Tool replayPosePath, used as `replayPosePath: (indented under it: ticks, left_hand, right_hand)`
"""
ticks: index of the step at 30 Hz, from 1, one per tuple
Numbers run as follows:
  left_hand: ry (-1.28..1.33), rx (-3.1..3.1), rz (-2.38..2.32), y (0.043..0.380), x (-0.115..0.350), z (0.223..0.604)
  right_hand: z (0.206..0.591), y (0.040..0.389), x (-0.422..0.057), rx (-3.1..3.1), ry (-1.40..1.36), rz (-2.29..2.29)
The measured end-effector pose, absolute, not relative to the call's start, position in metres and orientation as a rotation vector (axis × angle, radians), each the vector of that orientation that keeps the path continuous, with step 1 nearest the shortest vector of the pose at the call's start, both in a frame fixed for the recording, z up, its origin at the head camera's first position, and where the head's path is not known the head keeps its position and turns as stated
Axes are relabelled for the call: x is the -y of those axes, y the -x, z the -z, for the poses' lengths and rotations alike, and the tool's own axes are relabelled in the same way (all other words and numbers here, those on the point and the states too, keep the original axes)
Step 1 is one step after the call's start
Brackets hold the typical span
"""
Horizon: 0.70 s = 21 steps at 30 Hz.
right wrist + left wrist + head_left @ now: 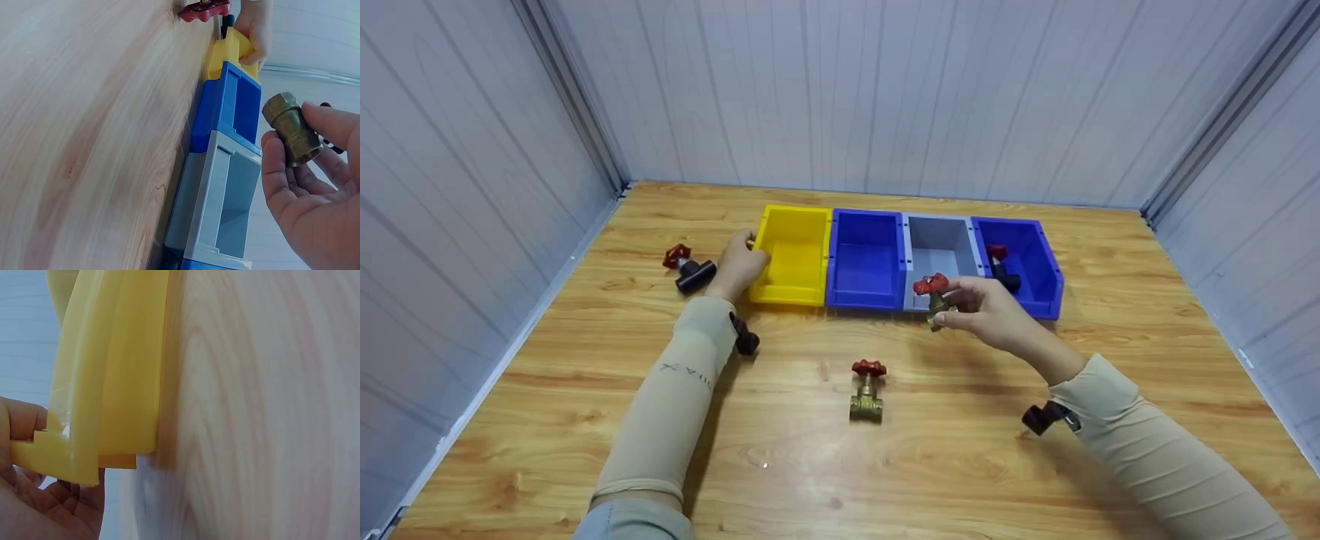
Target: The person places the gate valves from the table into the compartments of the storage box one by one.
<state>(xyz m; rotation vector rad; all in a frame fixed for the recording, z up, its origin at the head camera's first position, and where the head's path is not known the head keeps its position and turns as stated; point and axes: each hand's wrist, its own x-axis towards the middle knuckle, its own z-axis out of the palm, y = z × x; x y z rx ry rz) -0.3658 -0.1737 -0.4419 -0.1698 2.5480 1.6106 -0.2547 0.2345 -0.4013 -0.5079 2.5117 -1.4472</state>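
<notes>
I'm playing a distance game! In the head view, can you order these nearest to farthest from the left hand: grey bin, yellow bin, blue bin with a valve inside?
1. Yellow bin: the left hand holds its left side.
2. Grey bin: third from left.
3. Blue bin with the valve: right end.

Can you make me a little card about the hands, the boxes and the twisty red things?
Left hand: grips yellow plastic bin
Right hand: holds red-wheeled brass valve near grey plastic bin
Between those bins: blue plastic bin
Far right: second blue plastic bin, containing red-wheeled black valve
On wooden table: second red-wheeled brass valve; second red-wheeled black valve, left of the left hand
</notes>
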Motion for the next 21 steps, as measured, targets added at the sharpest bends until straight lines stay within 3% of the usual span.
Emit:
replayPosePath:
  ticks: [21]
  left_hand:
    - [0.170,-2.569,-1.604,0.3678,0.1735,0.4430]
  right_hand:
    - [0.3939,0.2618,-0.2252,-2.475,0.397,1.616]
